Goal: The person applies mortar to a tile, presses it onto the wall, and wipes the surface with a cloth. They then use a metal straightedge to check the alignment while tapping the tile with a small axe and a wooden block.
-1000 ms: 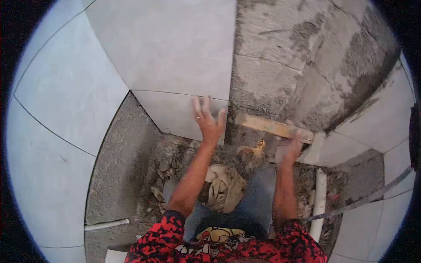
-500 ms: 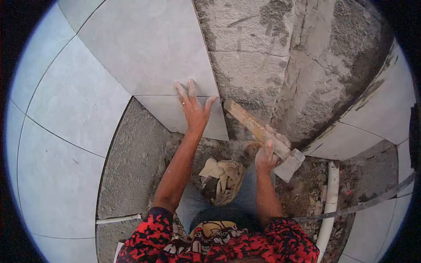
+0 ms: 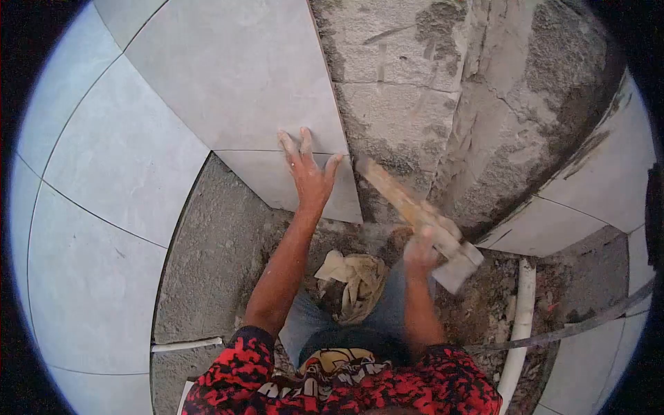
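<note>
My left hand [image 3: 310, 174] lies with spread fingers on the pale wall tiles, across the joint between a large upper tile [image 3: 242, 76] and a smaller lower tile [image 3: 277, 181]. My right hand [image 3: 423, 247], slightly blurred, is wrapped round a wooden-handled tool [image 3: 391, 188] with a pale, blocky head [image 3: 459, 268] at its lower right. The free end of the handle is near the right edge of the tiles, close to their joint.
Rough bare wall [image 3: 394, 104] is right of the large tile. More tiles [image 3: 570, 225] stand at the right. A crumpled cloth [image 3: 361, 287] lies between my legs. A white pipe [image 3: 522, 311], a dark hose [image 3: 574, 324] and a short thin pipe [image 3: 187, 345] are lower down.
My right hand and the tool have shifted very slightly and look more blurred. My left hand stays spread at the same tile joint. The view has moved a little.
</note>
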`<state>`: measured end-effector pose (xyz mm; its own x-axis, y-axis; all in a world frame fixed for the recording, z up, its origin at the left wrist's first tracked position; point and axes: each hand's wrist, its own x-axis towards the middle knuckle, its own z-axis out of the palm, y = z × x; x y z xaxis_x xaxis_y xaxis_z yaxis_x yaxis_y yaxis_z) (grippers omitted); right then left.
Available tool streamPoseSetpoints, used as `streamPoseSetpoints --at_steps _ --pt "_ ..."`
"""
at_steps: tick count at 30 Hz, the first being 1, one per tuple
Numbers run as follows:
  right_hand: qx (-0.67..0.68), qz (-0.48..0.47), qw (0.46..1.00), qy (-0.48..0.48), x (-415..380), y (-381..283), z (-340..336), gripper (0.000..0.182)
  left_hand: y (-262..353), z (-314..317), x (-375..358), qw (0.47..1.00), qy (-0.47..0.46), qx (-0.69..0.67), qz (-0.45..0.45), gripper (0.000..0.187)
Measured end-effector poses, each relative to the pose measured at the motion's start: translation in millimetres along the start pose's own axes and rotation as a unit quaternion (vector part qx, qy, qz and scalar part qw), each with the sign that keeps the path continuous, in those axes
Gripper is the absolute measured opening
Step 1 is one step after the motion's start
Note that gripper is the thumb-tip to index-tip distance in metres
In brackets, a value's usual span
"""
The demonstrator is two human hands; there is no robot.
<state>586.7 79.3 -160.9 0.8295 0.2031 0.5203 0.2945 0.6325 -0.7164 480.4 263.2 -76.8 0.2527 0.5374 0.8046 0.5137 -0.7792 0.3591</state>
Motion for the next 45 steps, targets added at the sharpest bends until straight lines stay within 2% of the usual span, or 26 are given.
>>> streamPoseSetpoints --at_steps 1,2,4,5,7,8,10,13,17,19,20,22,25,29,31,32,33,34,35,37,38,40,41,43,45 --pt "-0.139 0.011 0.99 0.012 -6 15 -5 0.034 2 0 0 1.0 0.0 -0.014 0.0 0.085" --pt "-0.142 0.01 0.99 0.013 -5 8 -5 0.034 3 0 -2 1.0 -0.001 -0.016 0.0 0.085" --pt "-0.061 0.011 0.995 -0.076 6 -15 7 0.034 3 -1 1 1.0 -0.007 -0.02 -0.013 0.086" --pt "-0.061 0.014 0.995 -0.075 5 -22 7 0.034 1 -1 0 1.0 -0.01 -0.018 -0.013 0.086" --pt "0.088 -0.027 0.994 -0.053 7 -30 7 0.034 0 4 1 0.996 0.008 -0.085 -0.013 0.083" --pt "0.088 -0.027 0.994 -0.054 7 -31 9 0.034 0 4 0 0.996 0.008 -0.085 -0.015 0.083" --pt "0.002 -0.015 0.997 -0.076 6 -31 16 0.033 -1 4 -1 0.998 -0.009 -0.049 -0.025 0.087" --pt "-0.012 0.03 0.996 -0.081 3 -25 12 0.033 0 2 0 0.999 -0.011 -0.042 -0.018 0.088" --pt "-0.006 -0.014 0.998 -0.064 2 -30 9 0.032 0 4 2 0.999 -0.002 -0.033 -0.011 0.088" --pt "-0.145 0.065 0.986 -0.046 -8 -24 10 0.031 0 3 -1 0.998 -0.002 -0.066 -0.016 0.087" --pt "-0.145 0.063 0.986 -0.045 -5 -25 6 0.031 1 4 -2 0.998 -0.001 -0.067 -0.015 0.087" --pt "-0.107 -0.056 0.988 -0.095 6 -24 0 0.031 0 2 0 0.998 -0.002 -0.062 -0.014 0.086" --pt "-0.038 -0.043 0.994 -0.088 4 -26 12 0.032 -1 4 -1 0.998 0.007 -0.06 -0.006 0.085" --pt "-0.086 -0.031 0.992 -0.092 3 -20 13 0.031 0 2 4 0.998 -0.004 -0.056 -0.026 0.085" --pt "0.098 0.014 0.992 -0.077 -3 -21 12 0.031 -3 5 -1 0.998 0.004 -0.056 -0.005 0.086" --pt "0.096 0.013 0.992 -0.078 -1 -21 11 0.031 -3 6 0 0.998 0.005 -0.057 -0.006 0.086" --pt "-0.068 0.006 0.993 -0.093 -1 -22 10 0.029 -2 6 -1 0.998 0.007 -0.055 -0.009 0.085" --pt "-0.229 -0.001 0.968 -0.104 -2 -23 9 0.027 -2 5 -2 0.999 0.008 -0.052 -0.009 0.085" --pt "-0.227 -0.006 0.968 -0.104 -4 -16 7 0.027 -1 5 -1 0.998 0.013 -0.053 -0.007 0.085" --pt "-0.019 -0.036 0.995 -0.093 -9 6 2 0.03 -1 3 -1 0.999 0.006 -0.048 -0.008 0.085" --pt "-0.022 -0.031 0.995 -0.097 -6 -8 7 0.03 -3 2 -2 0.999 0.004 -0.046 -0.013 0.085" --pt "-0.112 0.026 0.986 -0.121 9 -48 20 0.03 -3 5 -2 0.998 0.017 -0.056 -0.01 0.083" --pt "-0.117 0.023 0.985 -0.124 11 -47 16 0.03 -3 7 -4 0.998 0.019 -0.061 -0.014 0.083" --pt "-0.111 -0.098 0.986 -0.074 20 -43 9 0.033 -7 6 -3 0.999 0.023 -0.035 0.001 0.083" --pt "0.005 -0.093 0.995 -0.041 26 -47 1 0.036 -7 3 -2 0.999 0.022 -0.031 -0.005 0.083"
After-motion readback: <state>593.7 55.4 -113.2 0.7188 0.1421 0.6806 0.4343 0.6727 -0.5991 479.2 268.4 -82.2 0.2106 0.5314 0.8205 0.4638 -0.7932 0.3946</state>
